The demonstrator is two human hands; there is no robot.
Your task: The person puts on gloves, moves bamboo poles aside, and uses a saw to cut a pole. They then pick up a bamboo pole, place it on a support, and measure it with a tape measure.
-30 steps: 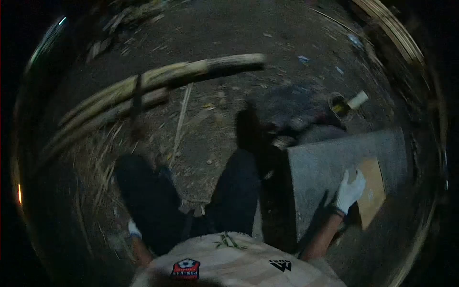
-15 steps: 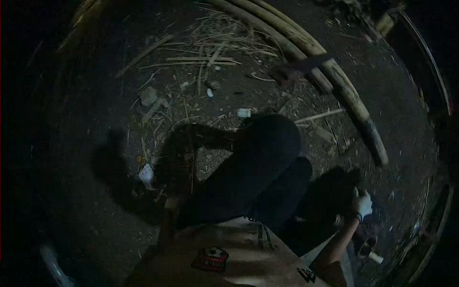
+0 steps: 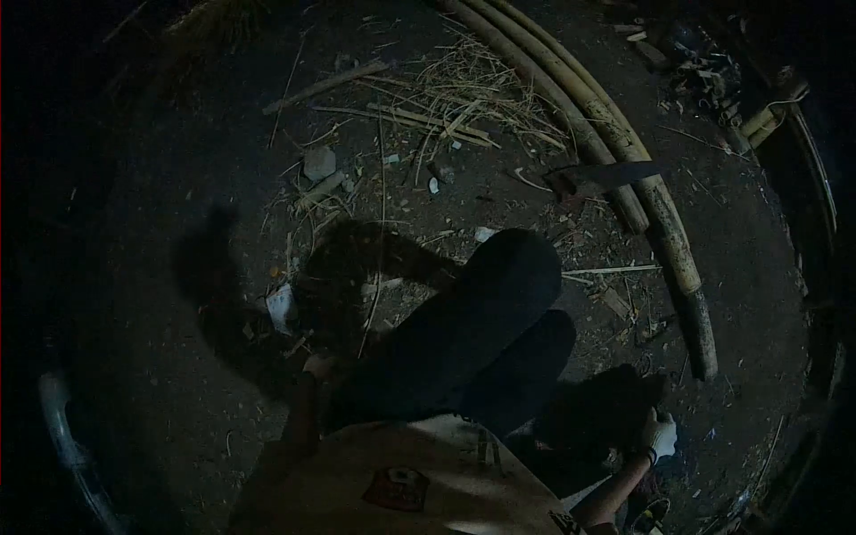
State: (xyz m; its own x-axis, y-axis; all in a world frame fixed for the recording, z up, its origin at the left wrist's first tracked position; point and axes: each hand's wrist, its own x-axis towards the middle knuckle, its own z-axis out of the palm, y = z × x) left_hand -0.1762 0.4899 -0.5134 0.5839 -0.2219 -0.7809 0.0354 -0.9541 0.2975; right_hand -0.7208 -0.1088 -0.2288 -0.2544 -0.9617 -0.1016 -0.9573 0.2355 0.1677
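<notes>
My right hand (image 3: 660, 434), pale in the lamplight and with a dark band at the wrist, is low on the right beside my thigh. Its fingers are curled; what they hold, if anything, is lost in the dark. My left hand (image 3: 318, 366) is in shadow next to my other leg, its fingers too dim to read. A thin strip (image 3: 382, 223) runs along the ground up from near that hand. Ahead of my bent knees, a broad dark blade (image 3: 624, 173) with a reddish handle (image 3: 569, 189) lies against the bamboo poles (image 3: 655, 205).
Thin split sticks (image 3: 473, 89) lie heaped on the dirt ahead. A stone (image 3: 319, 162) and a white scrap (image 3: 281, 308) are on the left. A pale pipe-like thing (image 3: 61, 423) stands at the lower left. More bamboo (image 3: 769, 120) lies far right.
My view has shifted, so the poles, blade and sticks appear lower and farther right. My right hand appears slightly lower and to the left, its fingers still curled.
</notes>
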